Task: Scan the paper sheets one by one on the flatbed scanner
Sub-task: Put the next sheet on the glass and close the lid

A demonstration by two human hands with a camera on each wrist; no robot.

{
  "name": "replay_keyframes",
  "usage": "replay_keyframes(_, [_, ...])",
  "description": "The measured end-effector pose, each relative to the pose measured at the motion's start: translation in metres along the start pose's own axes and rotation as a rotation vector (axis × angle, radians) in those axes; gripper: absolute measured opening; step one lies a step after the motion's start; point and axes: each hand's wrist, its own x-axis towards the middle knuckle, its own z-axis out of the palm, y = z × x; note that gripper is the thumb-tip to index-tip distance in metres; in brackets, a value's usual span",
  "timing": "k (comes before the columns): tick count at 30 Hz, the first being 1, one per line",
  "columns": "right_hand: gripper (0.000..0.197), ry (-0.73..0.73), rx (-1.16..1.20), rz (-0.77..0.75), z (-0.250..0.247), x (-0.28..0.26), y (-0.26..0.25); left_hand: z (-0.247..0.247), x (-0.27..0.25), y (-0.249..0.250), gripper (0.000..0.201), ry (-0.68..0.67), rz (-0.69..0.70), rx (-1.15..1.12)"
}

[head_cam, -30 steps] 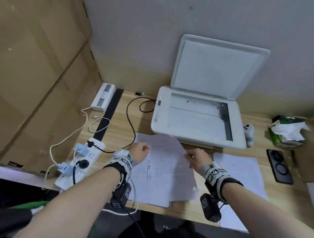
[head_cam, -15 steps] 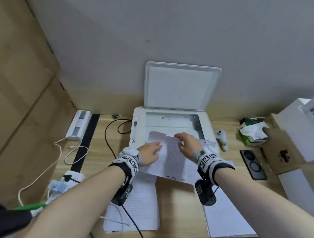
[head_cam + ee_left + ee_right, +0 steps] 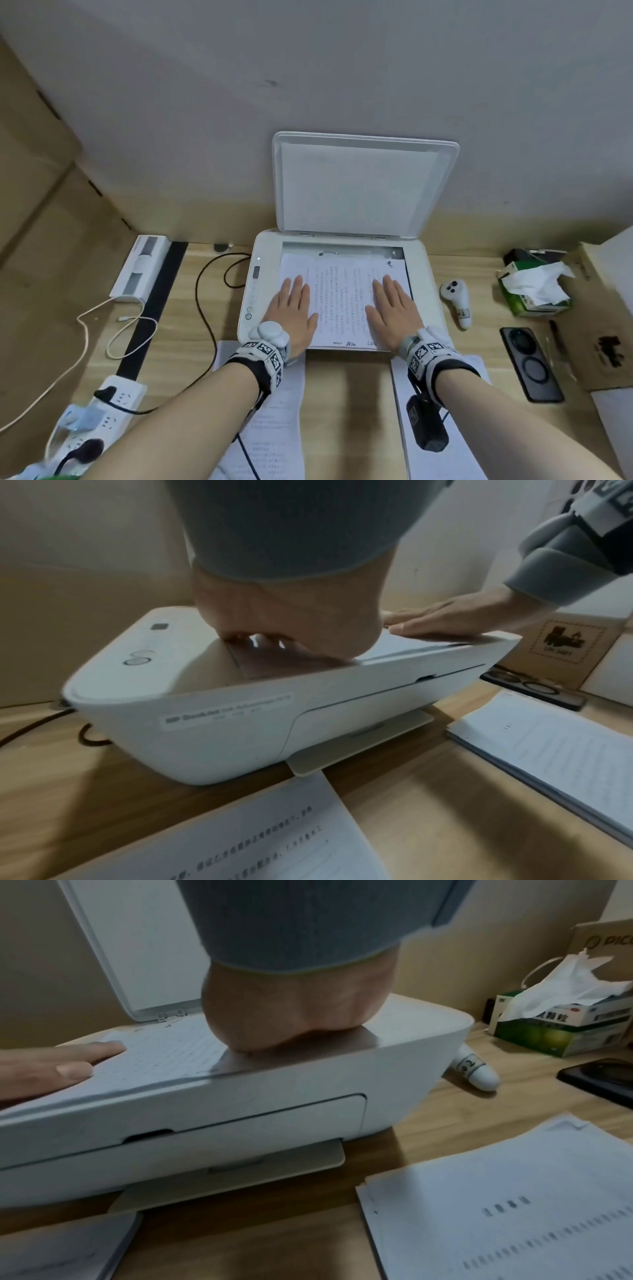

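Observation:
A white flatbed scanner (image 3: 251, 298) (image 3: 219, 723) (image 3: 240, 1102) stands at the back of the desk, its lid (image 3: 359, 185) raised against the wall. One printed paper sheet (image 3: 342, 298) (image 3: 164, 1053) lies flat on the scanner glass. My left hand (image 3: 293, 311) (image 3: 284, 626) presses flat on the sheet's left side, fingers straight. On the sheet's right side my right hand (image 3: 394, 308) (image 3: 294, 1015) presses down flat in the same way. A pile of printed sheets (image 3: 274, 428) (image 3: 240, 840) lies on the desk below the left arm. Another pile (image 3: 442, 455) (image 3: 507, 1210) lies below the right arm.
A black cable (image 3: 205, 308) and a white cable (image 3: 113, 335) run left of the scanner to a power strip (image 3: 89, 421). Right of the scanner lie a white controller (image 3: 457, 301), a green tissue box (image 3: 534, 291), a black phone (image 3: 531, 363) and a cardboard box (image 3: 603, 329).
Both hands carried the sheet from the desk up onto the scanner glass and laid it down. They now lie flat on it instead of pinching its edges.

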Motion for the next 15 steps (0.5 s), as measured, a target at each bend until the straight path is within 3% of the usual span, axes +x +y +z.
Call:
replay_keyframes(5, [0.063,0.034,0.038,0.013,-0.004,0.028,0.006,0.003,0.029,0.008,0.081,0.069,-0.078,0.004])
replay_keyframes(15, [0.063,0.139,0.019,0.007,0.005,0.033,0.003,0.005,0.036,0.008,0.079,0.102,-0.081,0.019])
